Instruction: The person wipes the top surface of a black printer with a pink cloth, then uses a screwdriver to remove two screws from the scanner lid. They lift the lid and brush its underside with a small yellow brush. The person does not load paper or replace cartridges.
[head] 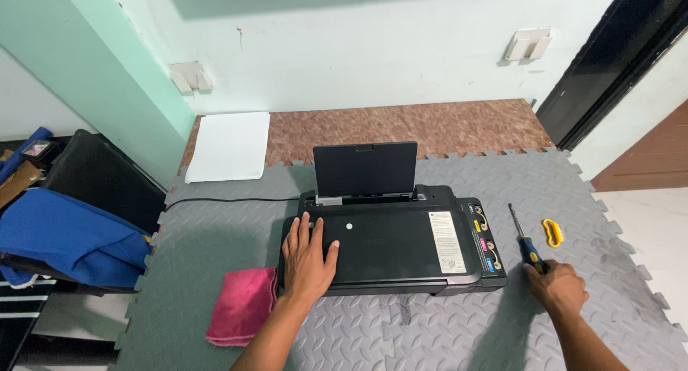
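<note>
The person's left hand (pixel 308 260) is lying flat and open on the closed black printer (pixel 390 245) at the mat's middle, gripping nothing. The right hand (pixel 557 285) is closing around the screwdriver (pixel 525 240) handle (tip on the mat); the casing looks unopened.

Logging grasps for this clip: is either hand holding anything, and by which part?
Right hand grips the screwdriver by its blue handle end. Left hand lies flat on the black printer, holding nothing.
</note>
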